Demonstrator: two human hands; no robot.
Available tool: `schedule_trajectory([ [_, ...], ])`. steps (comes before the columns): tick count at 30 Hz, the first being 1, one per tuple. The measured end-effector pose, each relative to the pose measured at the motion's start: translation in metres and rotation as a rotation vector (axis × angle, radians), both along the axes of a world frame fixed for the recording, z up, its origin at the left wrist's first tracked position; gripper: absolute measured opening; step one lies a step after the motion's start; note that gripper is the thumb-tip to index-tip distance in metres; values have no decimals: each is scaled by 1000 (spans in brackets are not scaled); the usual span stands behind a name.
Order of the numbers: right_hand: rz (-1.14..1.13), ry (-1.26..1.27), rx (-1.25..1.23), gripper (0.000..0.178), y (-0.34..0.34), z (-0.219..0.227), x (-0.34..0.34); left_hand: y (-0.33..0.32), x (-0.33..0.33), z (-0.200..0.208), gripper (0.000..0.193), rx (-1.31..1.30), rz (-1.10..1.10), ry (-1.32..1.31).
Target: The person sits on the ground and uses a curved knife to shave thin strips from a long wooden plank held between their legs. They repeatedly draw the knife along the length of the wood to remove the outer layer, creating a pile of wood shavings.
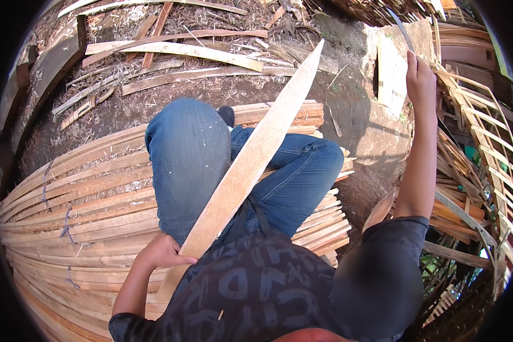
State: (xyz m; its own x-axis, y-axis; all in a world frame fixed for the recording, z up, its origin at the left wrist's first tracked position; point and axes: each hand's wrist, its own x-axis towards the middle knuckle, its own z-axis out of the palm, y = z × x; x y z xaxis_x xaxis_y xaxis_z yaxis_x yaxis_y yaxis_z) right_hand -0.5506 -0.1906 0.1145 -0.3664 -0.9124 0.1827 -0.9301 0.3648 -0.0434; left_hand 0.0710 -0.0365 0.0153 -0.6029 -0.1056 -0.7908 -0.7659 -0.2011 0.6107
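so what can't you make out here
In the head view:
Held end of the curved grey metal blade: covered by the right fingers.
Underside of the long flat pale wooden board: faces away.
Left ends of the stacked tan wooden slats: cut off by the picture's rim.

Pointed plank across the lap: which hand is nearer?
Left. The left hand holds the plank near its broad lower end; the right hand is well clear of it, up at the right, holding a thin curved tool.

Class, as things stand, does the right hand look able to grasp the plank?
Probably not: the right hand is occupied with a blade, although nothing visible blocks the space between it and the plank.
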Motion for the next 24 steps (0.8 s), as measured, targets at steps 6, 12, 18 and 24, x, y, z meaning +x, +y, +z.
schedule_trajectory([
  [6, 134, -133, 178, 43, 45, -3, 90, 5, 2, -5, 73, -3, 40, 19],
  [12, 446, -146, 168, 45, 52, -9, 152, 21, 21, -27, 67, -67, 37, 128],
  [18, 512, 20, 195, 52, 36, -14, 137, 0, 2, -4, 51, 18, -35, -18],
  [24, 479, 69, 265, 50, 27, -9, 135, 6, 8, -10, 51, 6, -61, -58],
])
